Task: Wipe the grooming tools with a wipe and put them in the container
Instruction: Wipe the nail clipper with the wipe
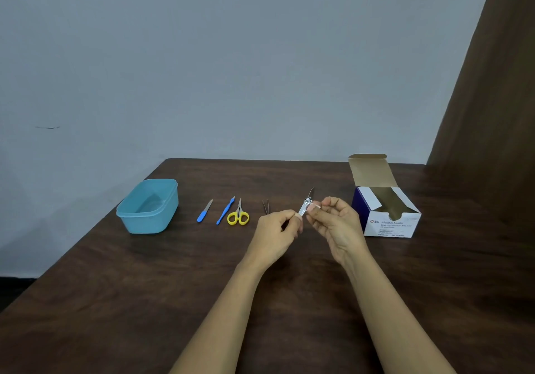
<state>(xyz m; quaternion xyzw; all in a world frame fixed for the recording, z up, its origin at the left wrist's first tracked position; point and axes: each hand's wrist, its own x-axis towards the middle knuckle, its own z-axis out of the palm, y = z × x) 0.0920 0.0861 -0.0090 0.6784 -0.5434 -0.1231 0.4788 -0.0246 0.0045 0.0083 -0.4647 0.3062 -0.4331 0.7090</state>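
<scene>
My left hand (276, 233) pinches the lower end of a silver nail clipper (305, 205), holding it above the table with its lever raised. My right hand (333, 223) pinches a small white wipe (315, 207) against the clipper's side. On the table to the left lie dark tweezers (265, 206), yellow-handled scissors (238, 214), a blue-handled cuticle tool (225, 210) and a blue-handled nail file (204, 211). A light blue plastic container (148, 207) stands open at the far left, with nothing visible inside.
An open white and blue box of alcohol swabs (388, 214) stands at the right, close to my right hand. The dark wooden table (144, 301) runs to a grey wall behind. A brown curtain (492, 112) hangs at the far right.
</scene>
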